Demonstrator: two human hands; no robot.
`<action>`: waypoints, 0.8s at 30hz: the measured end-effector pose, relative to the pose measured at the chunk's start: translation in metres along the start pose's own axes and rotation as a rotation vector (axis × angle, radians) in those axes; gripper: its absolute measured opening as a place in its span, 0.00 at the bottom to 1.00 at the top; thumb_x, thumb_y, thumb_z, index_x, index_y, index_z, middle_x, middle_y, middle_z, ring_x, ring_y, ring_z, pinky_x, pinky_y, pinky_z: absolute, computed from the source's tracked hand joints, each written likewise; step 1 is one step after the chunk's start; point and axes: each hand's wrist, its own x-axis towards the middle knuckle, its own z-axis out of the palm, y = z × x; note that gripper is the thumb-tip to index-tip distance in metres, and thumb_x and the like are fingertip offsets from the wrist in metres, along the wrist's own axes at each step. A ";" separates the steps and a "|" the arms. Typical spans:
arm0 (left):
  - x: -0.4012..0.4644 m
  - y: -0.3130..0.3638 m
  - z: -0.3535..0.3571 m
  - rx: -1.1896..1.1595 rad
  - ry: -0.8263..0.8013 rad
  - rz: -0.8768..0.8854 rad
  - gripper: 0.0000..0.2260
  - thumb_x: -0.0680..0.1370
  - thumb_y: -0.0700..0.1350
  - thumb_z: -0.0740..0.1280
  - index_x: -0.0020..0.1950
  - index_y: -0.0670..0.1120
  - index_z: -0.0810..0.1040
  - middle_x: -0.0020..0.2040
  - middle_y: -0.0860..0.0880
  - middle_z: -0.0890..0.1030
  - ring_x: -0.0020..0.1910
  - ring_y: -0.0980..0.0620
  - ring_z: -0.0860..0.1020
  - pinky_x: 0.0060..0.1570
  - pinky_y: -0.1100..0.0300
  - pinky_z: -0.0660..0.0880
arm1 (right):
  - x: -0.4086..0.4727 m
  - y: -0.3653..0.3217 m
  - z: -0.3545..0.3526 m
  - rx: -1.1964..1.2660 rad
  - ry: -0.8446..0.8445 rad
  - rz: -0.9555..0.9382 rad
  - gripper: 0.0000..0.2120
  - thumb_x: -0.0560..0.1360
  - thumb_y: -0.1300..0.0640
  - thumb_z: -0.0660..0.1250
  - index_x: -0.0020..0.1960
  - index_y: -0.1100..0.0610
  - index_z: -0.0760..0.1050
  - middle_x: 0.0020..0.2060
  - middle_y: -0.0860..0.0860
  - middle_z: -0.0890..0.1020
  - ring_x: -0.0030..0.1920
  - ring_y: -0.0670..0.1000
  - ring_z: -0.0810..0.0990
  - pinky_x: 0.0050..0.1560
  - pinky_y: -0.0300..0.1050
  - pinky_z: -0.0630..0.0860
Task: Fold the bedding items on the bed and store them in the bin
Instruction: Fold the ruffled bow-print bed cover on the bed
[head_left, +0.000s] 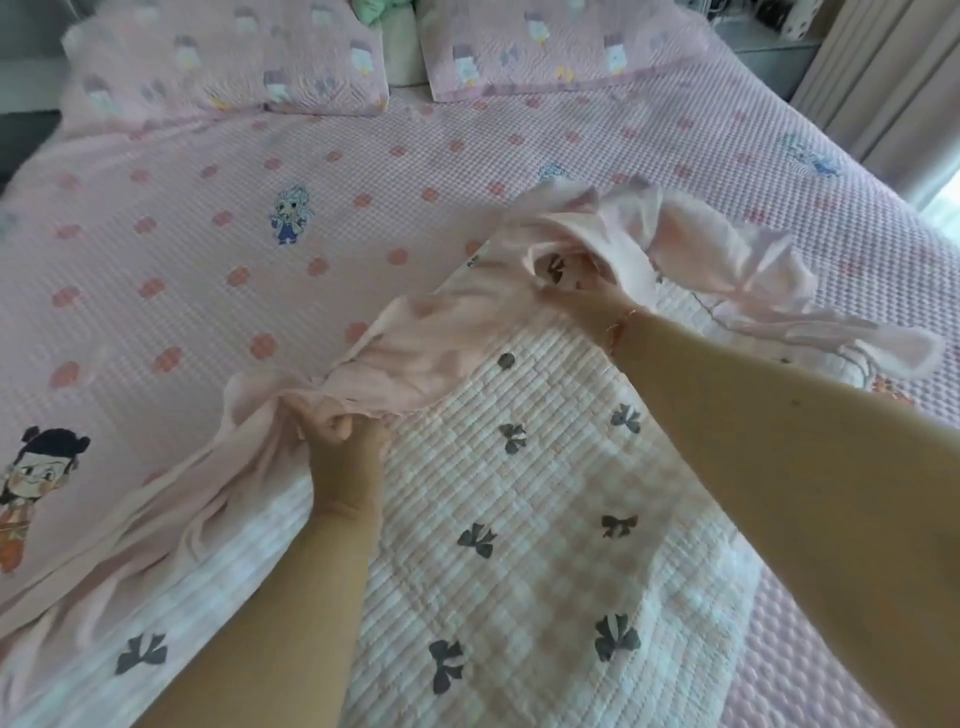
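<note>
1. Pink quilted cover (467, 171) with red dots and cartoon figures is lying across the whole bed; two matching pillows (228, 57) are sitting at the head.
2. Checked quilted pad (519, 519) with dark bow prints is lying flat on the near part of the bed, under both forearms.
3. Plain pale pink sheet (431, 348) is bunching along the pad's far edge, trailing down to the near left and rumpling up at the right.
4. Left hand (343, 441) is closing in a fist on a gathered fold of the sheet.
5. Right hand (592, 301) is pinching the sheet's rumpled part, fingers partly hidden in cloth; a thin bracelet (621, 327) is showing at the wrist.
6. Curtain (883, 78) is hanging at the far right.
</note>
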 end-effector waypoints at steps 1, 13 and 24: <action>-0.002 -0.007 0.001 0.128 -0.003 0.041 0.44 0.69 0.36 0.62 0.78 0.54 0.42 0.74 0.44 0.65 0.69 0.47 0.71 0.67 0.43 0.70 | -0.002 0.005 0.001 -0.063 0.005 -0.006 0.34 0.77 0.46 0.65 0.77 0.51 0.54 0.74 0.53 0.62 0.73 0.55 0.61 0.71 0.49 0.59; 0.003 -0.089 0.021 1.573 -0.370 0.213 0.31 0.75 0.66 0.34 0.71 0.54 0.25 0.78 0.47 0.34 0.76 0.46 0.31 0.73 0.40 0.33 | -0.055 0.140 0.049 -0.985 -0.300 -0.152 0.30 0.77 0.34 0.40 0.75 0.39 0.33 0.74 0.42 0.32 0.73 0.46 0.29 0.72 0.58 0.30; 0.014 -0.113 0.026 1.696 -0.232 0.242 0.35 0.76 0.65 0.36 0.78 0.50 0.47 0.77 0.44 0.60 0.76 0.41 0.57 0.74 0.42 0.42 | -0.045 0.207 -0.084 -1.213 -0.202 0.089 0.31 0.73 0.34 0.29 0.74 0.42 0.30 0.75 0.43 0.34 0.74 0.43 0.31 0.75 0.49 0.35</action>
